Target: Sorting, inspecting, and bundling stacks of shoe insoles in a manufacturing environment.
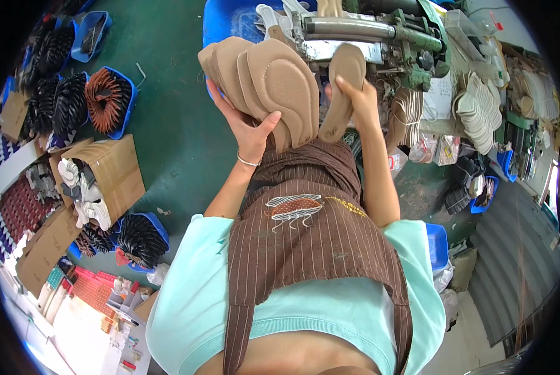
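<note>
A fanned stack of beige shoe insoles [286, 84] rests in my left hand [245, 128], whose thumb presses on the front one while the fingers go behind. In my right hand [358, 100] is a single beige insole [346, 65], gripped at its middle with the thumb on its face. Its heel end points down, close beside the stack. Right behind both hands stands a machine with a metal roller [348, 28]. My lap under the insoles is covered by a brown striped apron [317, 219].
A blue bin [230, 19] sits at the machine's left. Bundled insoles [406, 112] and a pale insole stack [480, 112] lie along the bench to the right. Blue baskets of dark insoles [70, 103] and a cardboard box [114, 175] stand on the green floor at left.
</note>
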A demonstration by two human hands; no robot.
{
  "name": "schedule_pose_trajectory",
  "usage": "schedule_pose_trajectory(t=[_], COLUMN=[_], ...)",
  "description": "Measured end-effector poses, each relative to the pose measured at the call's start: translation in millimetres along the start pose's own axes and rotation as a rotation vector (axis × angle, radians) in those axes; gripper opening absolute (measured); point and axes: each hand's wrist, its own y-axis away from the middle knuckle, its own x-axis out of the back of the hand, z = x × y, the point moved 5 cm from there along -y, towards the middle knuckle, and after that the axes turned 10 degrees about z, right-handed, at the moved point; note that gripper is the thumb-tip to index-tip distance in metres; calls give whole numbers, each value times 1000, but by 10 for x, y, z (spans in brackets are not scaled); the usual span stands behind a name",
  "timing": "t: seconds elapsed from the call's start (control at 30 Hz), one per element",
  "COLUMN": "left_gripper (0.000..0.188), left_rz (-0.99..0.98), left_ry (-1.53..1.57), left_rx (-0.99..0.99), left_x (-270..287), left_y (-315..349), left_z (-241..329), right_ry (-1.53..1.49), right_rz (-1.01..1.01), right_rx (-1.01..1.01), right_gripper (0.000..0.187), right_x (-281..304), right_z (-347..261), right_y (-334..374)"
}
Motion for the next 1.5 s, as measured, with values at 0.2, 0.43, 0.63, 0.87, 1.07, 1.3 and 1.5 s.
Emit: schedule_pose_trajectory(t=[0.2, 0.43, 0.63, 0.87, 1.07, 1.3, 1.5], left_gripper=[115, 114, 111, 108, 109, 102, 65], left_rz=[7, -63, -7, -24, 27, 2, 100], left_ry=[-17, -12, -23, 9, -106, 71, 146], left_rx=[83, 97, 147, 228, 170, 203, 298], left_x=[-21, -171, -155, -240, -244, -276, -195], left_y=[82, 183, 215, 275, 302, 261, 133], left_z=[-165, -128, -271, -363, -449, -477, -499], right_ry=[77, -88, -36, -105, 162, 44, -230], right_rz=[28, 85, 32, 22, -140, -78, -55], right_rx=[227, -27, 121, -39, 257, 173, 286], right_gripper=[30, 27, 38, 36, 44, 46, 54], right_x=[-306, 145, -197, 109, -178, -51, 46], right_z=[-259, -93, -121, -189, -245, -167, -171], right_y=[596, -123, 435, -142, 646, 745, 667])
